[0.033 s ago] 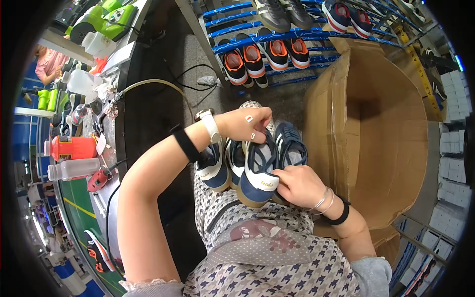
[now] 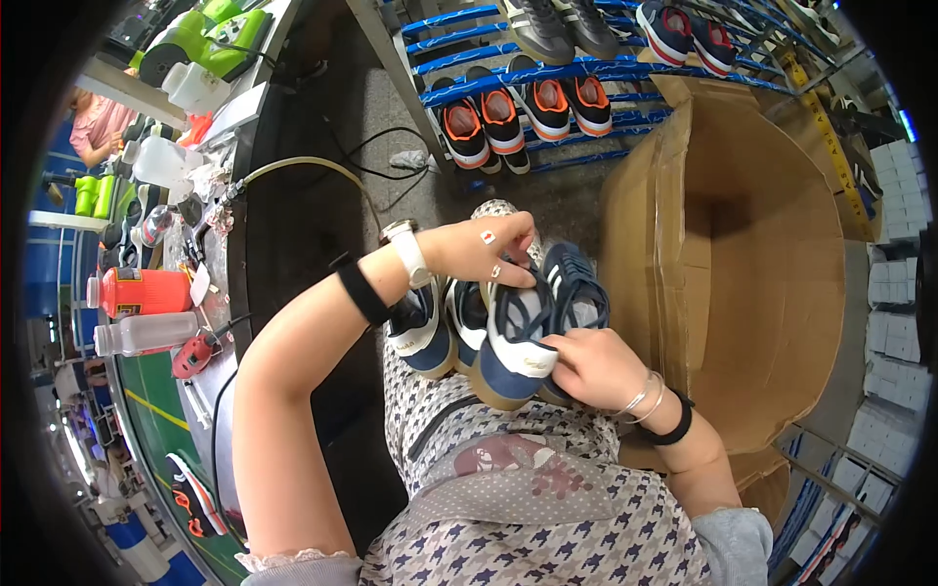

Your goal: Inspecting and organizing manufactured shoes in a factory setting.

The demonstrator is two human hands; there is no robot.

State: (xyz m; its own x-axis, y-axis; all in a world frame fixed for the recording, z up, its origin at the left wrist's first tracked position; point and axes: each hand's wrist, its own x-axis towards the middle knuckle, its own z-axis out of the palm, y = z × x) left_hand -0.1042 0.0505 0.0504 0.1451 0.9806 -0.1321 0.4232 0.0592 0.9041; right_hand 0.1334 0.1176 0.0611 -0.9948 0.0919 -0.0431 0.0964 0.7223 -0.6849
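A navy and white sneaker with a tan sole rests over my lap, its heel toward me. My left hand is closed over its front, with the thumb down by the laces; the fingertips are partly hidden. At the heel collar, my right hand pinches the rim. Close on the right lies a matching dark blue sneaker, partly covered by my right hand. Two more such sneakers sit to the left on my lap, an outer sneaker and an inner sneaker.
On my right stands a large open cardboard box. A rack with blue-wrapped bars holds several shoes ahead. Along the left runs a workbench with a red bottle, clear bottles, tools and a hose.
My left hand has shifted very slightly, its thumb sitting lower over the laces. The held sneaker has tilted a touch. My right hand stays at the heel.
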